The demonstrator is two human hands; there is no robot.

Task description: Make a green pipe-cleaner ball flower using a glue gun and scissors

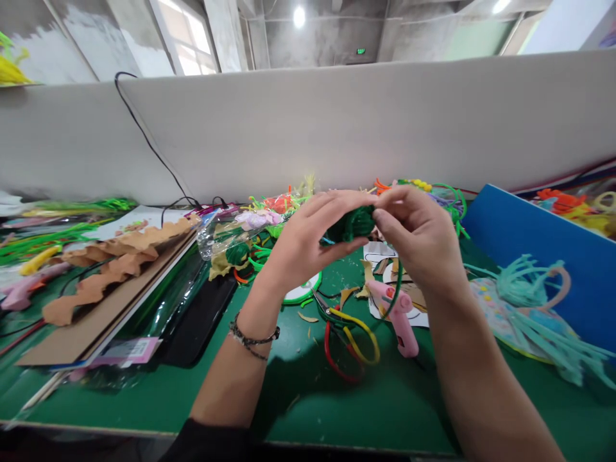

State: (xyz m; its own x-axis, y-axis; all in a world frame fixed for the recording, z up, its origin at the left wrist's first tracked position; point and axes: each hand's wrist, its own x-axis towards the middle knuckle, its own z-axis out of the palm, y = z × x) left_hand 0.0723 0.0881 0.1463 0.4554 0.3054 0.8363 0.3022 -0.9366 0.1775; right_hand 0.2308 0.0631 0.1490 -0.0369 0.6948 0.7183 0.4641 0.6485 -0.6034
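Note:
My left hand is wrapped round a dark green coiled pipe-cleaner piece, held up above the table. At its right edge my right hand pinches with thumb and forefinger; a dark green pipe cleaner hangs below that hand. My fingers cover parts of the coil. Below the hands lie scissors with red and yellow handles, their blades slightly apart. Just right of them is a pink glue gun, resting on its side over printed paper.
Cardboard strips, a black tray-like item and plastic wrapping lie on the left. On the right, a blue board stands behind a turquoise pipe-cleaner craft. A pale partition bounds the green table's back.

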